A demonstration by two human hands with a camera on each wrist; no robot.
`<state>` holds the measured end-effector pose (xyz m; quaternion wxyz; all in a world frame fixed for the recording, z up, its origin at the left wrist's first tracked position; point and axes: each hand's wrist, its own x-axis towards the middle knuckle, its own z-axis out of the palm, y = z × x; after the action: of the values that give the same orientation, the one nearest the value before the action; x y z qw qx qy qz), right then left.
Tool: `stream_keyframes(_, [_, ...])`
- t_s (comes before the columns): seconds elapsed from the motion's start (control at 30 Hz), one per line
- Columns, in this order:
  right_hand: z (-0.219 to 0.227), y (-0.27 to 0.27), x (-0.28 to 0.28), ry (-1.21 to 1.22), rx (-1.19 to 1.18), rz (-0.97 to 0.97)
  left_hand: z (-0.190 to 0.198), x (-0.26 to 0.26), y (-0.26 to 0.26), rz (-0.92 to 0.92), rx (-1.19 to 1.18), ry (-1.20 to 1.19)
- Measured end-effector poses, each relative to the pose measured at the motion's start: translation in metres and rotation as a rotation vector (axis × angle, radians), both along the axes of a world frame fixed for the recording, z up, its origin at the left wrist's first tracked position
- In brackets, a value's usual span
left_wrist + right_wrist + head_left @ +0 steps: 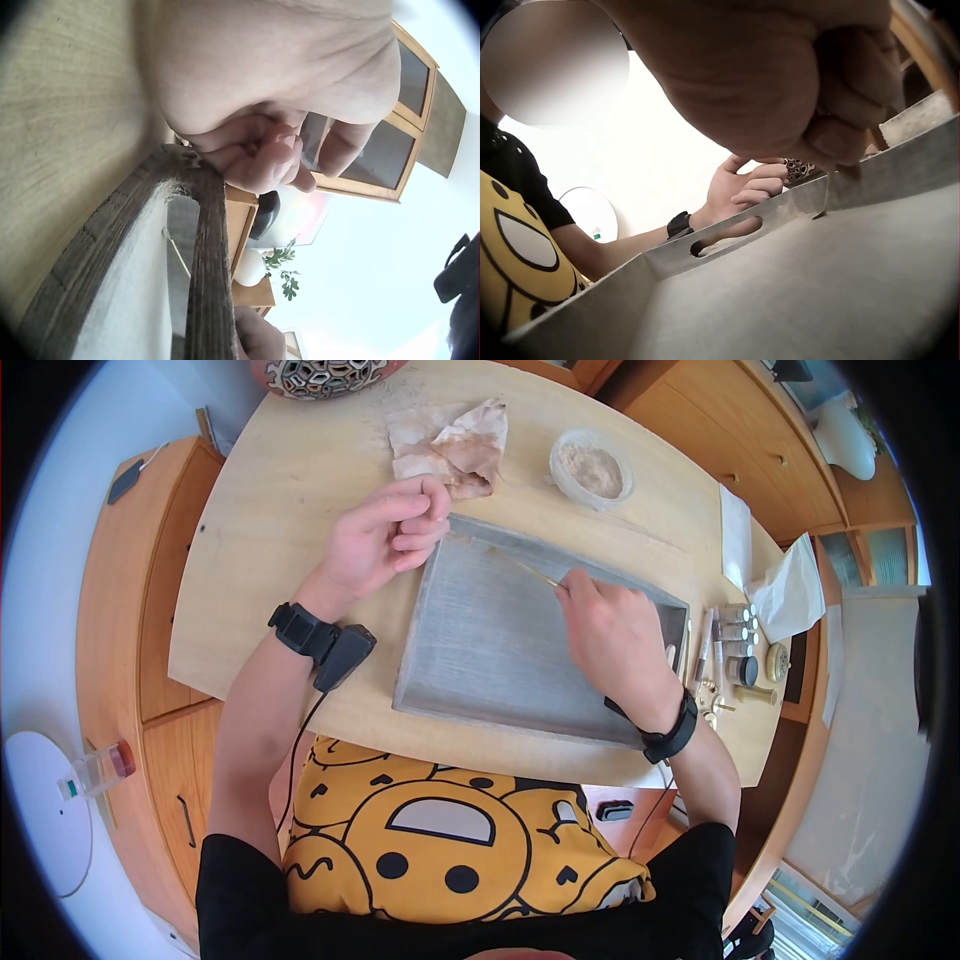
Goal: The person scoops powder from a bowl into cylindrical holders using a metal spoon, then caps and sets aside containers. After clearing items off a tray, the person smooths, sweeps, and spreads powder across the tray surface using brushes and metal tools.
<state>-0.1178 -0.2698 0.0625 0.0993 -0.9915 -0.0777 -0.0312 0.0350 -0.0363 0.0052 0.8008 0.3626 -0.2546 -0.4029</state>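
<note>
A grey rectangular tray (485, 660) with raised sides lies on the table. My right hand (615, 635) pinches a thin, gold-coloured tool (537, 573) over it. In the right wrist view the tool's slender tip (820, 215) is low over the tray floor, near the side with the handle slot; contact cannot be told. My left hand (385, 540) is beside the tray's far left corner, fingers loosely curled, with nothing seen in them. The left wrist view shows that hand (262, 90) close against the tray's corner rim (187, 157).
Beyond the tray are a crumpled, stained cloth (460, 445) and a glass bowl of powdery material (592, 470). Several small jars (738, 632), brass pieces (712, 705) and a white bag (790, 595) stand at the right. A patterned round object (325, 375) sits at the far left.
</note>
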Motion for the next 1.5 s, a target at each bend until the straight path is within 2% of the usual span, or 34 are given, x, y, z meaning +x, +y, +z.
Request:
stream_keyframes(0.47, [-0.004,0.007,0.016,0.010,0.059,-0.001,-0.002,0.000,-0.002,0.006,-0.016,0.002])
stream_keyframes(0.57, [0.009,0.000,0.014,0.006,0.177,0.007,0.000,-0.001,-0.002,0.014,-0.020,0.017])
stream_keyframes(0.73, [0.026,-0.014,-0.013,0.196,0.026,-0.071,0.002,-0.002,-0.001,0.029,0.027,0.002])
stream_keyframes(0.83, [0.023,-0.019,-0.025,0.187,0.001,-0.077,0.002,-0.001,-0.001,0.013,0.024,-0.026])
stream_keyframes(1.33, [-0.001,-0.016,0.025,-0.004,0.028,0.006,-0.001,0.000,-0.002,-0.006,-0.023,0.025])
stream_keyframes(1.5, [0.004,-0.013,0.029,0.049,0.005,-0.042,-0.001,-0.001,-0.002,0.000,-0.022,0.042])
